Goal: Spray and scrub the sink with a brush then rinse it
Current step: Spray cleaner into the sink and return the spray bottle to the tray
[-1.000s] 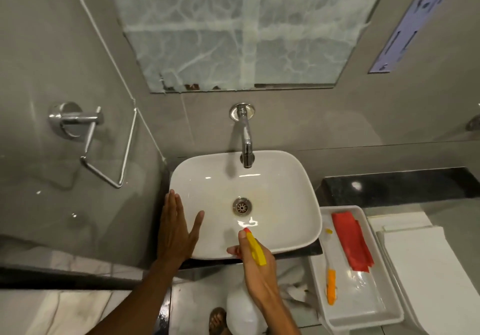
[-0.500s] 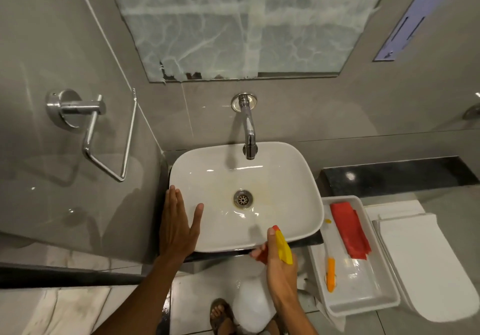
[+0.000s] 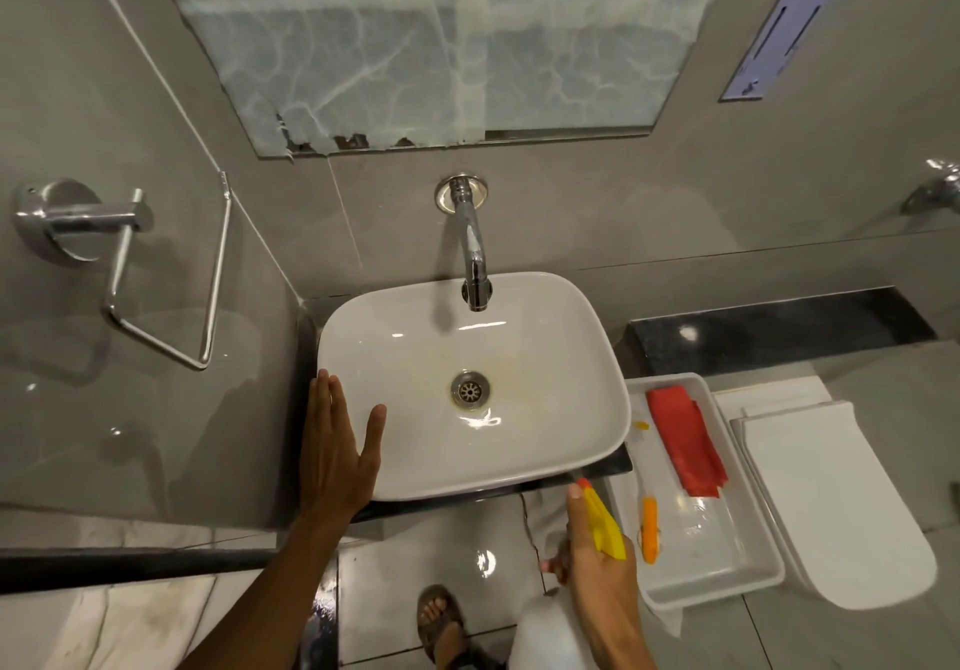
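A white rectangular sink [image 3: 571, 352] stands on a dark counter, with a yellowish stain around its metal drain [image 3: 470, 387]. A chrome tap [image 3: 471, 248] comes out of the wall above it. My left hand [image 3: 337, 448] lies flat on the sink's front left rim, fingers spread. My right hand [image 3: 597, 560] grips a white spray bottle [image 3: 545, 633] with a yellow trigger head [image 3: 605, 526], held below the sink's front right corner. An orange-handled brush [image 3: 649, 526] lies in a white tray [image 3: 758, 571] to the right.
A folded red cloth [image 3: 685, 441] lies in the same tray. A white toilet lid [image 3: 852, 503] is at the far right. A chrome holder [image 3: 119, 264] sticks out from the left wall. A mirror [image 3: 441, 35] hangs above the tap. My sandalled foot [image 3: 441, 622] is on the tiled floor.
My right hand has pulled the spray bottle back and to the right, from over the sink's front rim to below its right corner. The left hand has stayed on the rim.
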A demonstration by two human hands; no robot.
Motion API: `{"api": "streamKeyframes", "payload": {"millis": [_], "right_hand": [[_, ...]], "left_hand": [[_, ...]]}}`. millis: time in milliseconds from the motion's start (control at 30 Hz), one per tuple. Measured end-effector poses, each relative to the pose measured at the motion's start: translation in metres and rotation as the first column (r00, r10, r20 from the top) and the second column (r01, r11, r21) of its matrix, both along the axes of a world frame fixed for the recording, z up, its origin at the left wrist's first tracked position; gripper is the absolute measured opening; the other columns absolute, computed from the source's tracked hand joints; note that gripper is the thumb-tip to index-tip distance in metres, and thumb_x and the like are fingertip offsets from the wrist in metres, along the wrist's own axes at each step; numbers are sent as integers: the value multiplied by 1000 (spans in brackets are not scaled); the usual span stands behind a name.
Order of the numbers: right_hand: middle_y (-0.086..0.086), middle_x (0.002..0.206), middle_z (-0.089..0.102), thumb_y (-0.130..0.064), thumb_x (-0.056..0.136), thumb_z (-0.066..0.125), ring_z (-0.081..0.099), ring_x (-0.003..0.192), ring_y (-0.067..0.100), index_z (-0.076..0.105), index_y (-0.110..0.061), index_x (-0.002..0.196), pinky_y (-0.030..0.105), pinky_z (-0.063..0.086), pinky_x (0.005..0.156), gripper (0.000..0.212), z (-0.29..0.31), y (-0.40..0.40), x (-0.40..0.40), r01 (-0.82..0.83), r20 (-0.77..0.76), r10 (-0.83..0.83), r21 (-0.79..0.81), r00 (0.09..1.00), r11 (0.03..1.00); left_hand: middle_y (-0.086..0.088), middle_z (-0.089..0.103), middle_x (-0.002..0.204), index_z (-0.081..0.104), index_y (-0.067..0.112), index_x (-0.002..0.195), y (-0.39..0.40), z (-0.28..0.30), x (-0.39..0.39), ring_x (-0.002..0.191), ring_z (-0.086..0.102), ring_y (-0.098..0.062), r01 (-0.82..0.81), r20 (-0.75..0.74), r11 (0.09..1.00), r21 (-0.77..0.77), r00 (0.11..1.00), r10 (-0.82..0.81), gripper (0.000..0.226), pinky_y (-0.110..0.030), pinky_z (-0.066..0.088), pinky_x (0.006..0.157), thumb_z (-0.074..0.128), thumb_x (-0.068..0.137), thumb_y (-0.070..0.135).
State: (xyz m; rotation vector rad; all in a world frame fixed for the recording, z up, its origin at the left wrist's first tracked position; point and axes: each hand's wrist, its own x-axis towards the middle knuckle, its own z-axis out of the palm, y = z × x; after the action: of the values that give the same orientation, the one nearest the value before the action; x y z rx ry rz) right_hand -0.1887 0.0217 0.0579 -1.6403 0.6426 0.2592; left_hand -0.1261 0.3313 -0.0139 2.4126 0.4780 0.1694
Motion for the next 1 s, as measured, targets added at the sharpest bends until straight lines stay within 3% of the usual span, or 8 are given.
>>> {"api": "streamKeyframes", "payload": {"millis": [67, 133, 200, 333, 433, 667, 867, 1000], "right_hand": [[5, 52, 60, -63, 96, 61, 68, 51, 15, 77, -39, 119, 51, 67, 79, 36, 1, 4, 0, -46, -49, 48, 48, 998, 998], [15, 67, 76, -61, 96, 62, 79, 68, 27, 78, -25, 85, 52, 64, 89, 40, 6, 11, 3, -90, -98, 104, 132, 990, 987], [22, 80, 80, -56, 98, 64, 81, 85, 35, 75, -13, 73, 54, 62, 94, 51, 9, 21, 8, -119, -133, 151, 219, 980, 968], [6, 64, 77, -63, 99, 57, 78, 70, 27, 77, -19, 70, 48, 64, 88, 56, 17, 49, 17, -263, -129, 278, 123, 952, 957], [-3, 50, 62, -62, 99, 59, 70, 51, 12, 77, -37, 86, 46, 67, 78, 34, 20, 66, 22, -267, -116, 276, 86, 954, 960], [18, 70, 78, -52, 105, 55, 76, 69, 26, 71, 0, 73, 34, 61, 75, 64, 32, 78, 56, -236, -3, 242, 218, 970, 947], [11, 53, 55, -51, 105, 57, 57, 53, 23, 69, -13, 84, 52, 66, 78, 44, 37, 71, 87, -127, 7, 127, 104, 992, 986], [16, 66, 75, -54, 105, 54, 78, 73, 31, 70, -19, 67, 41, 62, 76, 54, 35, 45, 98, -47, 4, 46, 107, 999, 993]], "left_hand": [[3, -4, 181, 0, 19, 172, 0, -2, 0, 167, -1, -16, -2, 2, 1000, 7, 1000, 2, 102, -38, 8, 132, 14, 95, 85], [4, -4, 181, 0, 20, 172, 1, -5, -1, 166, -1, -15, -3, -3, 1000, 16, 1000, 4, 101, -39, 8, 132, 14, 96, 84], [6, -6, 181, -2, 22, 172, 3, -8, -1, 166, -4, -13, -6, -5, 1000, 19, 1000, 6, 98, -38, 7, 131, 15, 97, 83], [7, -7, 181, -3, 23, 172, 4, -10, -2, 166, -7, -9, -26, -21, 999, 37, 999, 27, 96, -36, 6, 131, 17, 98, 82], [6, -5, 181, -4, 25, 172, 4, -9, -3, 166, -6, -9, -32, -27, 999, 33, 999, 33, 93, -36, 7, 131, 18, 99, 80], [5, -2, 181, 0, 22, 172, 6, -10, -2, 167, -2, -12, -36, -21, 999, 14, 999, 36, 95, -38, 9, 132, 16, 99, 81], [7, 0, 181, 0, 25, 172, 9, -14, -2, 166, -2, -8, -35, -5, 999, 21, 999, 35, 92, -39, 12, 132, 22, 101, 78], [12, -3, 180, -2, 30, 172, 7, -13, -2, 166, -3, -6, -42, -4, 999, 9, 999, 42, 89, -39, 11, 131, 25, 101, 77]]}}
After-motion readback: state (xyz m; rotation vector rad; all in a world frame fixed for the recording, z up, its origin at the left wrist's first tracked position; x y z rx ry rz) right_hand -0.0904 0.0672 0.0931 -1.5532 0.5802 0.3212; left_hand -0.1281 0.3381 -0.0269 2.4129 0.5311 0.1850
